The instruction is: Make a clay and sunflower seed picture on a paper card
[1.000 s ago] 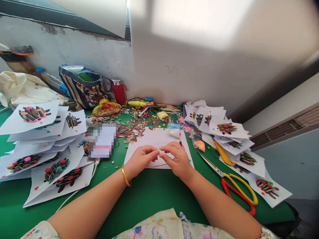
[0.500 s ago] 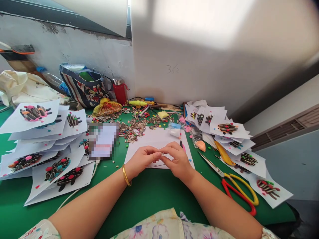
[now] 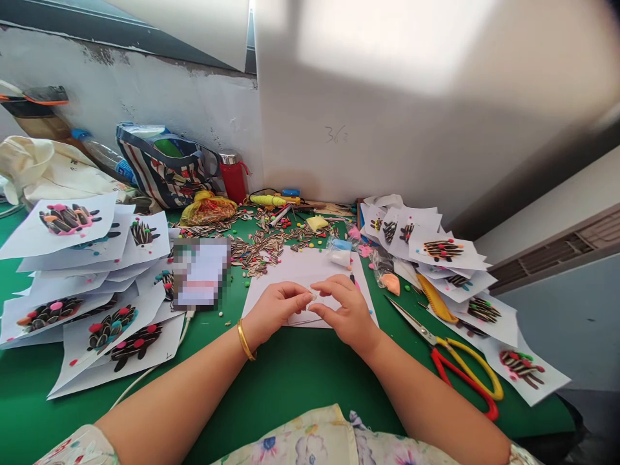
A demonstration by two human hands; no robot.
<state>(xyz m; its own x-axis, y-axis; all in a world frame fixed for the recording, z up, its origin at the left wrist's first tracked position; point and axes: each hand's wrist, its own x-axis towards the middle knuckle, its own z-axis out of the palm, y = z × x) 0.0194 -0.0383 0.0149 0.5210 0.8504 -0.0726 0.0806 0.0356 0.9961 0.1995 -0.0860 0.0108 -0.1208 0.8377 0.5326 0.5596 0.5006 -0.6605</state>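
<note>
Above the white paper sheets my two hands face each other. My left hand, with a gold bangle at the wrist, pinches a small white piece between thumb and fingertips; its kind is too small to tell, though it looks like soft clay. Close by on the right, my right hand has thumb and forefinger spread apart, holding nothing that I can see. A clear packet of white clay lies on the paper behind my right hand, and an orange clay lump sits farther right.
Sunflower seeds and coloured balls cover the back of the green table. Papers with seed hedgehogs pile up at left, more papers at right. Scissors lie at right, a phone at left, a red flask behind.
My right thumb and forefinger have parted and drawn slightly away from my left fingertips. The small white piece stays in my left hand.
</note>
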